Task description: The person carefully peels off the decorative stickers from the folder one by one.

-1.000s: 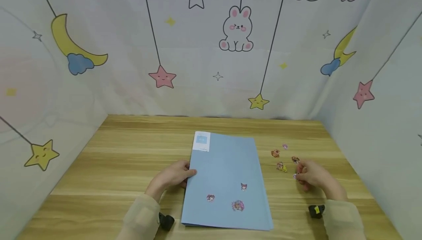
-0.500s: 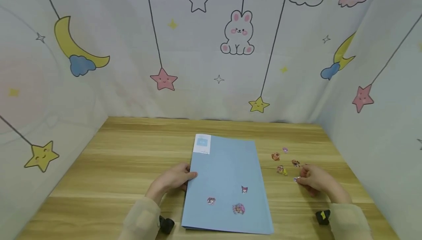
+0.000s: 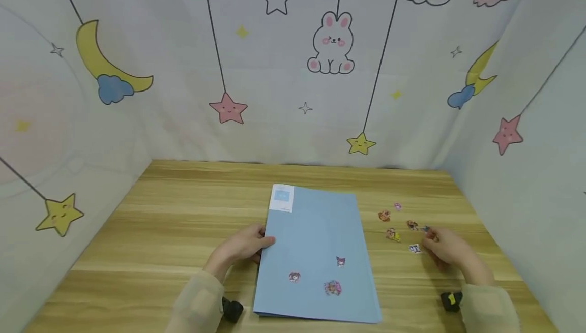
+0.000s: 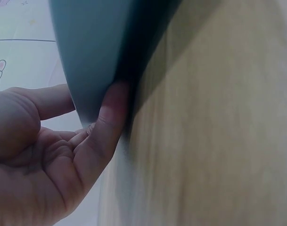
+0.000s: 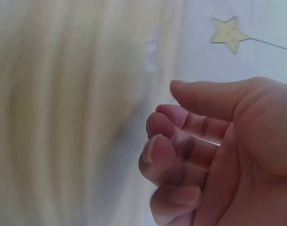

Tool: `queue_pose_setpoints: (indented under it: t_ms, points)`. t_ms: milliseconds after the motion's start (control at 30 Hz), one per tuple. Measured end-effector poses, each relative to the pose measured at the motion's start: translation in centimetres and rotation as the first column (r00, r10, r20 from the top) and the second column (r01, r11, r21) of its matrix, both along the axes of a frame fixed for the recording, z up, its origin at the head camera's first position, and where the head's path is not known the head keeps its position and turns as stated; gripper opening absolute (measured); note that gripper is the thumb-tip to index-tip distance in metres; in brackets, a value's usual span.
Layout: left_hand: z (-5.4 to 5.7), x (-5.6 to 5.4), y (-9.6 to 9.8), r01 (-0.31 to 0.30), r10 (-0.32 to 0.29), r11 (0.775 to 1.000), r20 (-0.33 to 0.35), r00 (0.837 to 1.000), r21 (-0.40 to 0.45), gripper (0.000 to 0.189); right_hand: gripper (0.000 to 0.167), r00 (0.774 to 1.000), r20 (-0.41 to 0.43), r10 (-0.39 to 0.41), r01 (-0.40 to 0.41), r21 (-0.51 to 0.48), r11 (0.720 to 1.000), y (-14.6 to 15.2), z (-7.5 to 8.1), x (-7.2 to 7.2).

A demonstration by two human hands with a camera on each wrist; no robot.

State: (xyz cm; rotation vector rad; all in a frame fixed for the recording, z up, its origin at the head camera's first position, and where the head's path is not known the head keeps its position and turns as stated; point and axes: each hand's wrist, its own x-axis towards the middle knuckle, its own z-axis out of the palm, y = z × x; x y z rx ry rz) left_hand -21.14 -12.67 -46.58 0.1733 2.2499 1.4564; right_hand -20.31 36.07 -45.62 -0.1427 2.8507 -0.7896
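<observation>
The head view looked forward and down from the near side, well back, over the desk (image 3: 197,195) to the patterned cloth (image 3: 256,63). The left wrist view (turned on its side) closely faced the left hand (image 3: 242,245) at the blue folder (image 3: 316,236), both shared with the head view. The right wrist view, equally near, looked past the right hand (image 3: 450,251) toward desk and cloth, also shared.

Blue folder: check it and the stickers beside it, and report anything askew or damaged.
No damage shows. The folder looks slightly askew: its top edge slopes against the back edge of the table. The stickers lie scattered, in no row.
</observation>
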Motion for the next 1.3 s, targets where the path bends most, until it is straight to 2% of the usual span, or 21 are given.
queue_pose_setpoints:
  t_ms: [233, 333, 433, 667, 800, 867, 1000, 1167, 1300]
  points:
    - [-0.1, 0.1, -0.3, -0.012, 0.012, 1.0, -0.003, 1.0, 0.0, 0.024, 0.012, 0.99, -0.111, 0.092, -0.086, 0.055, 0.995, -4.0, 2.8, -0.1]
    - [-0.2, 0.1, -0.4, -0.017, 0.017, 1.0, -0.003, 1.0, 0.003, 0.023, 0.013, 0.974, -0.159, 0.159, -0.149, 0.079, 0.986, -6.2, 3.7, 0.0]
    - [-0.3, 0.1, -0.3, -0.019, 0.019, 1.0, 0.0, 1.0, 0.005, 0.023, 0.013, 0.948, -0.213, 0.236, -0.22, 0.095, 0.971, -8.2, 3.9, 0.2]
    - [-0.1, -0.1, -0.3, -0.008, 0.008, 1.0, 0.016, 1.0, 0.021, 0.025, 0.021, 0.906, -0.217, 0.364, -0.347, 0.112, 0.931, -12.8, 2.8, 1.0]
    - [-0.1, -0.2, -0.2, -0.009, 0.009, 1.0, 0.02, 1.0, 0.018, 0.025, 0.023, 0.863, -0.205, 0.462, -0.442, 0.135, 0.887, -14.8, 1.8, 1.4]
    - [-0.2, -0.3, -0.2, -0.007, 0.007, 1.0, 0.018, 1.0, 0.012, 0.025, 0.023, 0.851, -0.19, 0.49, -0.465, 0.159, 0.871, -15.5, 1.2, 1.6]
    - [-0.2, -0.3, -0.1, -0.007, 0.007, 1.0, 0.01, 1.0, -0.001, 0.024, 0.024, 0.843, -0.166, 0.511, -0.481, 0.193, 0.856, -16.4, 0.3, 1.9]
    - [-0.2, -0.3, 0.0, -0.007, 0.007, 1.0, 0.018, 1.0, -0.002, 0.024, 0.025, 0.834, -0.172, 0.525, -0.496, 0.184, 0.849, -16.8, -0.4, 2.3]
    - [-0.2, -0.3, 0.1, -0.005, 0.006, 1.0, 0.023, 1.0, -0.012, 0.023, 0.026, 0.839, -0.162, 0.519, -0.495, 0.169, 0.853, -16.8, -0.6, 2.7]
